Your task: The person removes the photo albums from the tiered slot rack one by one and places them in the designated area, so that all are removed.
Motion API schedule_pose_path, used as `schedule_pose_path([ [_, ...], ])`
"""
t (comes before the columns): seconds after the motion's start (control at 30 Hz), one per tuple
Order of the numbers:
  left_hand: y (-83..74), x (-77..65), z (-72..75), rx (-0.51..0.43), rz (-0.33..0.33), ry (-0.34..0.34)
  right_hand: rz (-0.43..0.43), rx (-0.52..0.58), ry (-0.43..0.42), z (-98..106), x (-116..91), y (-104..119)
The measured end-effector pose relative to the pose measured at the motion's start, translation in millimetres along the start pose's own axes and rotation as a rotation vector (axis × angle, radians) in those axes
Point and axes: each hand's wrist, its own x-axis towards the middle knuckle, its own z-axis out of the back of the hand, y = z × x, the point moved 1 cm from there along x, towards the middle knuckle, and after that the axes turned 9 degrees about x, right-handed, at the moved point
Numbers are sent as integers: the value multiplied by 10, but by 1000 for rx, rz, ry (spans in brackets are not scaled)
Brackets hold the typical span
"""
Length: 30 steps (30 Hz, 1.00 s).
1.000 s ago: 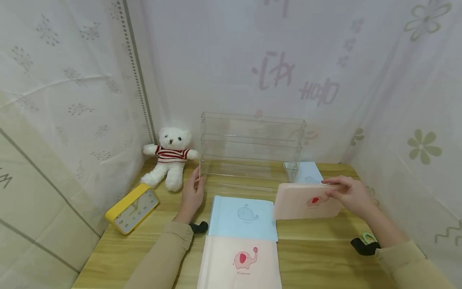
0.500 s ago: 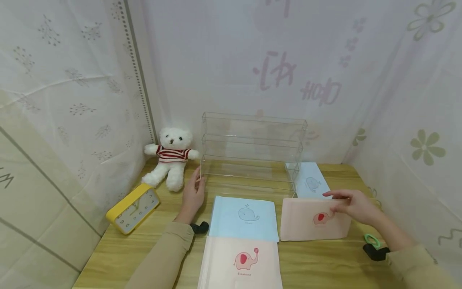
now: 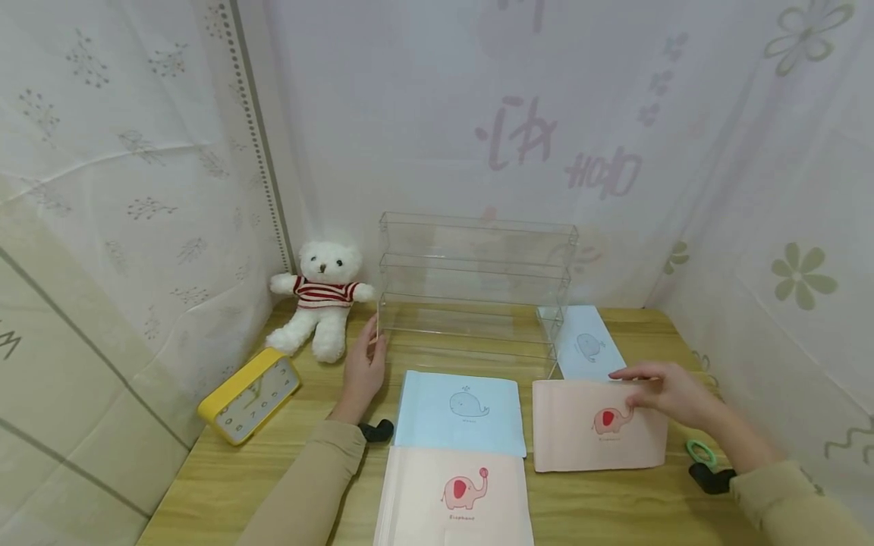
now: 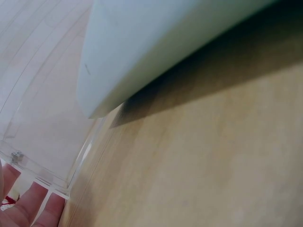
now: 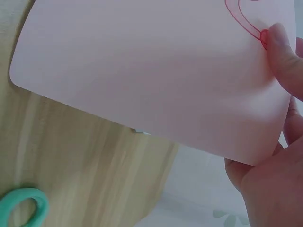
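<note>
My right hand [image 3: 679, 394] pinches a thin pink booklet [image 3: 570, 432] with a red elephant at its right end. In the right wrist view the thumb [image 5: 284, 54] lies across the cover and other fingers go behind. I cannot tell whether the booklet's lower edge touches the table. With its fingers extended, my left hand [image 3: 363, 368] touches the left end of a clear tiered rack [image 3: 478, 264]; its thumb is hard to make out. In front of the rack lie a light blue whale booklet [image 3: 430, 409] and pink elephant booklets [image 3: 416, 493], overlapping.
Another light blue whale booklet [image 3: 576, 326] lies at the back right, partly behind the held one. A white teddy bear [image 3: 331, 262] and a yellow clock [image 3: 242, 379] stand at left. A green ring [image 3: 701, 453] shows by my right wrist. Printed curtains enclose the wooden table [image 3: 587, 508].
My right hand has moved the pink elephant booklet down and slightly right, toward the front, uncovering more of the blue booklet behind it. My left hand has stayed at the rack.
</note>
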Motion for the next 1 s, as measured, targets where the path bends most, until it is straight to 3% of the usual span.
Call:
schedule_pose_path([
  [0.1, 5, 7, -4, 0, 9, 6, 20, -15, -36, -28, -38, -37],
  [0.3, 3, 10, -9, -3, 19, 9, -17, -41, -57, -97, -76, -99],
  [0.53, -18, -28, 20, -4, 39, 29, 37, -116, -82, -191, -71, -187],
  [1.0, -1, -18, 8, 13, 29, 21, -77, -100, -42, -349, -62, -217],
])
